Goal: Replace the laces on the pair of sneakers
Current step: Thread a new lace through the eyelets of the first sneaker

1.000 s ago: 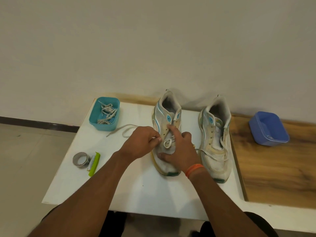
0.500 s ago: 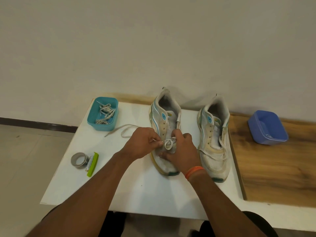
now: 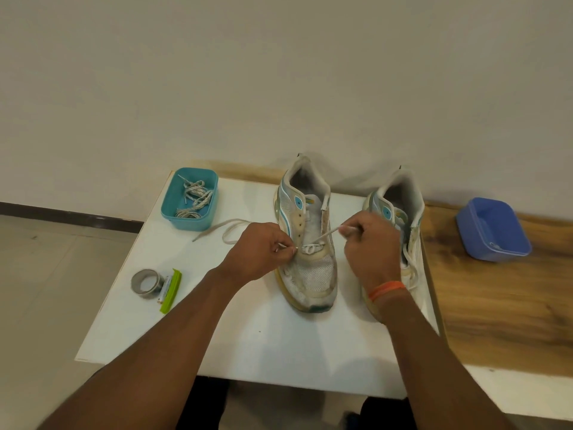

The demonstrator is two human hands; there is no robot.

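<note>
Your left hand (image 3: 259, 254) pinches one end of the white lace (image 3: 322, 238) between thumb and fingertips, right at the left edge of the left sneaker (image 3: 308, 243), beside its lowest eyelets. Your right hand (image 3: 372, 246) is curled round the other end of that lace, holding it up and out to the right so the strand runs taut from the lowest eyelets to your fingers. The lace crosses only the bottom eyelet row; the holes above it stand bare.

That sneaker sits on the white board (image 3: 248, 342), toe toward you, heel toward the wall. The right sneaker (image 3: 403, 212) stands just beside it, partly hidden by your right hand and wrist, which wears an orange band (image 3: 387, 289). It looks to have a loose lace hanging along its side, though the hand covers most of it.

A slack length of lace (image 3: 223, 231) trails on the board behind your left hand. Beyond it the teal tub (image 3: 173, 209) holds a tangle of laces (image 3: 193, 200). Near the board's left edge lie a roll of grey tape (image 3: 145, 282) and a green clip (image 3: 170, 290), touching. Well to the right, a blue tub (image 3: 493, 231) rests on the wooden table (image 3: 496, 305).
</note>
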